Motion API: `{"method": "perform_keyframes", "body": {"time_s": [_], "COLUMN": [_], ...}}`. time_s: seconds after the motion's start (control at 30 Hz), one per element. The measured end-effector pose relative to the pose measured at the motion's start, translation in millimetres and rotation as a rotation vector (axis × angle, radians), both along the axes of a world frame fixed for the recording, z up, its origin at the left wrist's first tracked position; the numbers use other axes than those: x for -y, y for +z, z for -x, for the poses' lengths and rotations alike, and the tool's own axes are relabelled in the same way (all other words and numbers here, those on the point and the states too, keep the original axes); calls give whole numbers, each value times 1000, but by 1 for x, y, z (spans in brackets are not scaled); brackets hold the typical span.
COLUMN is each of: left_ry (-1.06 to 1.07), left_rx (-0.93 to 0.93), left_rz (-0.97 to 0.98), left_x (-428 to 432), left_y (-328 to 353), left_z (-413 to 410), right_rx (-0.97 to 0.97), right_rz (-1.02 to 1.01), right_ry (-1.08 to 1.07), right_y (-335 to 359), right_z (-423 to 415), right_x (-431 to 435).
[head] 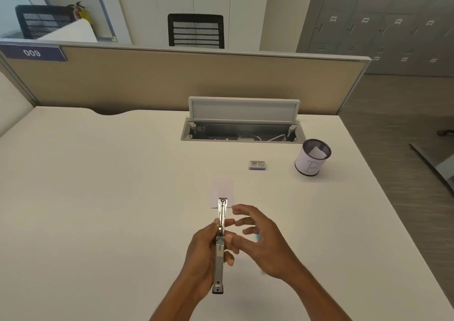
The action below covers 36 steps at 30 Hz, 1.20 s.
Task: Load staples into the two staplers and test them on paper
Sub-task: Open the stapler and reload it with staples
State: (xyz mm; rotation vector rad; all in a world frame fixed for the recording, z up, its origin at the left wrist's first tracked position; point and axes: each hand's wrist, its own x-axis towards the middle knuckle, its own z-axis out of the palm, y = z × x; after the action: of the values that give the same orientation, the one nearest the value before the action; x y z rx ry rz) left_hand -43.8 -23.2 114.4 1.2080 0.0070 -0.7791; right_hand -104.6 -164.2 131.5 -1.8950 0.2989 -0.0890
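The stapler [218, 266] is sitting at lower centre of the frame, its metal channel facing up and its nose pointing away. The left hand [200, 254] is gripping it with curled fingers, while the right hand [262, 242] is hovering just beside it, fingers spread and holding nothing. Loading looks underway; whether staples are in, I cannot tell. Testing appears not yet done: the paper [222, 189] is lying flat just beyond the nose. A blue sliver [257, 237] under the right hand is too blurred to name. The staple box [257, 165] and mesh cup [312, 157] are standing centre right, near the table [98, 198] edge running down the right; the left is offering the widest room.
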Motion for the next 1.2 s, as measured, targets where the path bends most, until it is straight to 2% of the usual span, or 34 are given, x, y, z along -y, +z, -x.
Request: {"method": "perform_keyframes", "body": {"time_s": [0.17, 0.3, 0.5, 0.6, 0.73, 0.83, 1.2], "left_ry": [-27, -47, -40, -14, 114, 181, 205], "left_rx": [30, 83, 62, 171, 514, 650, 752], "left_rz": [-17, -83, -197, -298, -618, -779, -733], "left_x": [4, 6, 5, -3, -18, -28, -17], "left_y": [-4, -19, -51, -64, -83, -87, -83], "left_z": [5, 9, 8, 3, -13, -27, -44], "right_rx": [96, 84, 25, 5, -47, -71, -102], "right_rz": [216, 369, 529, 610, 638, 619, 533], "right_ry": [16, 98, 197, 224, 252, 225, 206], "right_y": [0, -10, -32, -46, -63, -75, -86], "right_z": [2, 1, -2, -3, -8, -9, -14], "right_x": [-7, -14, -15, -15, -15, -16, -13]}}
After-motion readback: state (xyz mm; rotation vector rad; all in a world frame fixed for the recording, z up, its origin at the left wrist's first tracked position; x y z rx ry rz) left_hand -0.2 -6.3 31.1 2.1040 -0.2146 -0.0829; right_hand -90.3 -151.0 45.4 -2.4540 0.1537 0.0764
